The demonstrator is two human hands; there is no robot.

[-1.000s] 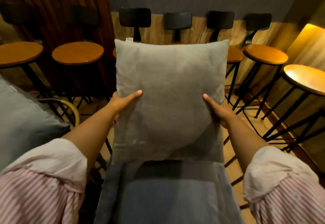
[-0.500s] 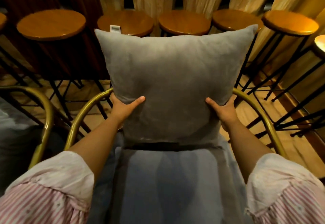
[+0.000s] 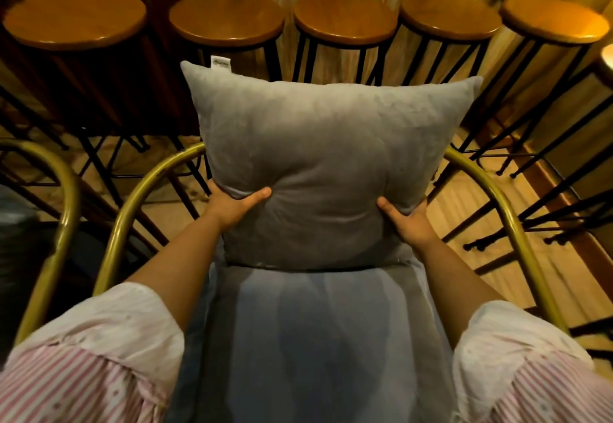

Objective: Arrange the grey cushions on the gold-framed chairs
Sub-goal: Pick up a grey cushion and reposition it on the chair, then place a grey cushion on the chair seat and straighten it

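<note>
A square grey cushion (image 3: 328, 157) with a small white tag at its top left corner stands upright at the back of a gold-framed chair (image 3: 132, 197). Its lower edge rests on the chair's grey padded seat (image 3: 308, 339). My left hand (image 3: 232, 205) grips the cushion's lower left side, thumb on the front. My right hand (image 3: 406, 220) grips the lower right side the same way. The chair's curved gold arms run down both sides of the seat.
A second gold-framed chair (image 3: 63, 223) stands close on the left, with something grey on it at the frame's edge. A row of round wooden stools (image 3: 345, 18) on black metal legs lines the wooden wall behind. More stool legs crowd the right side.
The cushion has come down from mid-air and now rests on the seat's back end. My view has tilted downward and both hands have slid lower on the cushion's sides.
</note>
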